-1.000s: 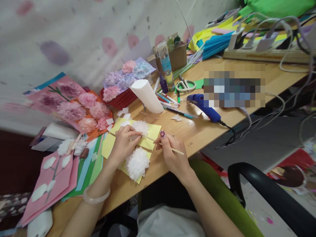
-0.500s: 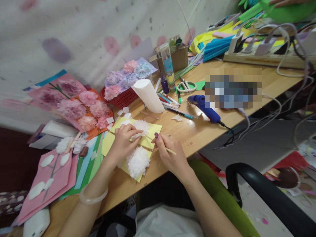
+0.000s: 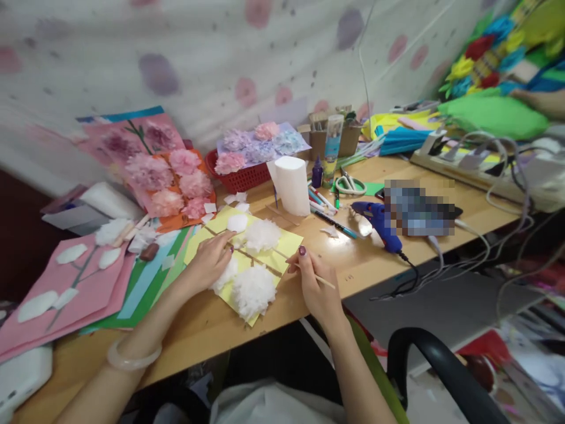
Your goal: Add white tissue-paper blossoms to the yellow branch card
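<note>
My right hand (image 3: 316, 285) pinches a thin wooden stick (image 3: 325, 282) just off the right corner of a yellow card (image 3: 216, 224). On the card are fluffy white paper flowers (image 3: 253, 291), with brown lines between them. My left hand (image 3: 212, 259) rests over the card's left part, its thumb and forefinger apart, close to a smooth white oval paper piece (image 3: 237, 222) and another fluffy flower (image 3: 261, 235). A white flower beneath the left fingers is partly hidden.
Beyond the card stand a white paper roll (image 3: 292, 185) and a red basket (image 3: 247, 178) of paper flowers. To the right lie markers, scissors (image 3: 353, 185), a blue glue gun (image 3: 379, 227) and a cabled power strip (image 3: 477, 171). Pink cards (image 3: 101, 277) lie left. Another person's hand (image 3: 541, 103) is far right.
My left hand has drawn back left from the upper flower, its fingers parting. My right hand, with the stick, has moved away from the flower toward the card's right. The camera view has shifted.
</note>
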Motion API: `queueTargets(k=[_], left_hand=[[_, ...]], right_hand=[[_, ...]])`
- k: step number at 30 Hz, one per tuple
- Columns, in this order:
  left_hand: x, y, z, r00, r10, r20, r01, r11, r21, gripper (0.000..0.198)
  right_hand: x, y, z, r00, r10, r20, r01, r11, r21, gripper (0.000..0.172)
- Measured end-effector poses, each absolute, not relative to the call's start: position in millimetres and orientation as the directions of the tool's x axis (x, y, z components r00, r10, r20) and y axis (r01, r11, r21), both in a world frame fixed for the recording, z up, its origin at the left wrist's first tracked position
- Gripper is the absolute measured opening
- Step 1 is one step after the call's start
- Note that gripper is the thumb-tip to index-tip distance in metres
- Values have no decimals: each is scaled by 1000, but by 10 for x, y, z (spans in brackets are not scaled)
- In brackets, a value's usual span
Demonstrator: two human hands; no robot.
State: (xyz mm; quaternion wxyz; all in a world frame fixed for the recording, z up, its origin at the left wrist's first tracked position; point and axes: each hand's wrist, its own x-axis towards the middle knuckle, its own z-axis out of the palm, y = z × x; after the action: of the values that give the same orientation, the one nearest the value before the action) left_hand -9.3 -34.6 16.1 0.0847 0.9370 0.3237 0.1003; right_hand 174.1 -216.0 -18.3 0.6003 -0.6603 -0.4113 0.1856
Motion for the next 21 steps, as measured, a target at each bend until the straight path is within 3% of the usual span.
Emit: queueTargets(k=[12, 21], left_hand=[[-200, -406, -94, 753, 632, 181, 551, -757, 351, 50], [-177, -456, -71, 737, 646, 197, 550, -743, 380, 52]], right_hand=[[1740, -2125, -236, 588, 764, 266, 385, 25, -923, 49], [1727, -2138, -247, 611, 741, 277, 381, 32, -924, 54]])
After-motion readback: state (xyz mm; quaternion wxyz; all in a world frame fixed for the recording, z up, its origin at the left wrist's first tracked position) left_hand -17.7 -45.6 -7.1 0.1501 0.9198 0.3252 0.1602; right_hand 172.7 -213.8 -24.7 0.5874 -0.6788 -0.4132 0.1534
